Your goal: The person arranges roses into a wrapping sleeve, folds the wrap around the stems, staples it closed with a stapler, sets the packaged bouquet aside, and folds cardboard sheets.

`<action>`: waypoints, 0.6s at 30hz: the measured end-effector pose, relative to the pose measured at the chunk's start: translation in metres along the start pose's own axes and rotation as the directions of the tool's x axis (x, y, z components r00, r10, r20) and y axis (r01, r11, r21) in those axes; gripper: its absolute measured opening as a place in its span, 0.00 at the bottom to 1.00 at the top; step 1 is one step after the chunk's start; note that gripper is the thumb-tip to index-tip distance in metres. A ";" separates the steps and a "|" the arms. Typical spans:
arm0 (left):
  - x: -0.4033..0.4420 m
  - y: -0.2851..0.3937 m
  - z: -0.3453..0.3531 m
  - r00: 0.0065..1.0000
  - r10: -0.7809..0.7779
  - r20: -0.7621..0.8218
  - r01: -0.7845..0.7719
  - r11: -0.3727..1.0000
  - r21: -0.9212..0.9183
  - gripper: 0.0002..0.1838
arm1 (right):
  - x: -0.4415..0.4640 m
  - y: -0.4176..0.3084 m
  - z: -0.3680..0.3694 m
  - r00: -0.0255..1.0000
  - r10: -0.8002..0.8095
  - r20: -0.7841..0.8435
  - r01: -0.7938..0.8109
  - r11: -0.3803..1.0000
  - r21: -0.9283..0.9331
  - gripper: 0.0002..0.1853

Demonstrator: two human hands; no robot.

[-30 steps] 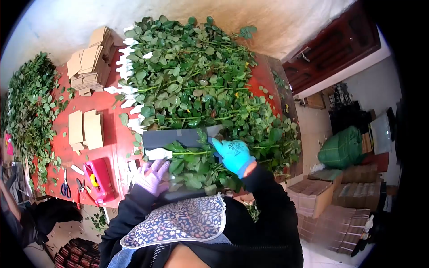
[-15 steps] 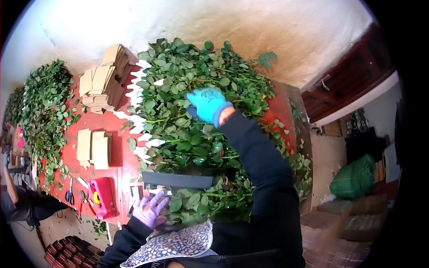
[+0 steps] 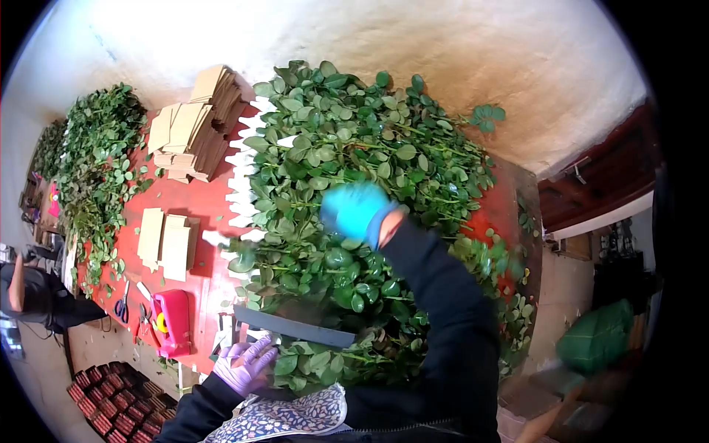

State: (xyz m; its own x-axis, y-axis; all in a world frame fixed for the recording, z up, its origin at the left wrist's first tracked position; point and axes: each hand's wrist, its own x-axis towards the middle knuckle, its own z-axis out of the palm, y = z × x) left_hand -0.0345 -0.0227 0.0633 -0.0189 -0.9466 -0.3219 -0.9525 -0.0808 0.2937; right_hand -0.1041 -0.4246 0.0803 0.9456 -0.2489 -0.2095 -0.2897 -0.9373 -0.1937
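Leafy stems (image 3: 369,151): bulk appears outstanding beneath the right hand (image 3: 356,213), grip indeterminate; small portion (image 3: 319,363) laid beside the left hand (image 3: 246,365), fingers extended, near the dark bar (image 3: 295,327).

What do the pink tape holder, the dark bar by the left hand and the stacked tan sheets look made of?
Pink tape holder: probably hard plastic, given its smooth, glossy shell. Dark bar: matte, straight-edged; plastic or coated metal, I can't tell. Stacked tan sheets: likely cardboard, dull brown with crisp flat edges.
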 end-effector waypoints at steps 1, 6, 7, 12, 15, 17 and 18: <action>-0.001 0.000 0.002 1.000 0.003 -0.024 -0.004 1.000 -0.009 0.43 | 0.010 0.021 -0.012 0.969 0.025 -0.245 -0.027 1.000 -0.006 0.08; -0.001 0.002 0.003 0.998 0.010 -0.062 -0.010 1.000 0.009 0.42 | 0.078 0.142 0.024 0.895 0.427 -0.130 -0.444 0.880 -0.169 0.12; -0.001 0.001 0.005 0.999 0.004 -0.052 -0.003 1.000 0.008 0.43 | 0.076 0.145 0.031 0.904 0.396 -0.161 -0.420 0.892 -0.168 0.12; -0.001 -0.002 0.016 0.997 0.036 -0.074 -0.036 0.999 0.007 0.45 | 0.059 0.129 0.039 0.905 0.415 -0.096 -0.424 0.853 -0.303 0.11; 0.000 0.002 0.006 1.000 -0.007 0.028 0.005 0.998 0.062 0.45 | 0.043 0.133 0.037 0.896 0.327 -0.300 -0.419 0.846 -0.329 0.10; 0.000 0.002 0.005 1.000 -0.008 0.024 0.007 0.999 0.052 0.45 | 0.020 0.122 0.016 0.872 0.283 -0.399 -0.404 0.877 -0.262 0.09; 0.000 0.003 0.004 1.000 -0.008 0.022 0.007 0.999 0.038 0.45 | 0.010 0.116 0.004 0.838 0.243 -0.489 -0.377 0.905 -0.196 0.08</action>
State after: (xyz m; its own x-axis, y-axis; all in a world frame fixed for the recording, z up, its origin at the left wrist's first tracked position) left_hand -0.0383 -0.0216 0.0605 -0.0178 -0.9387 -0.3442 -0.9634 -0.0760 0.2571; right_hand -0.1288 -0.5346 0.0518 0.7940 -0.5558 0.2462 -0.5899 -0.8023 0.0912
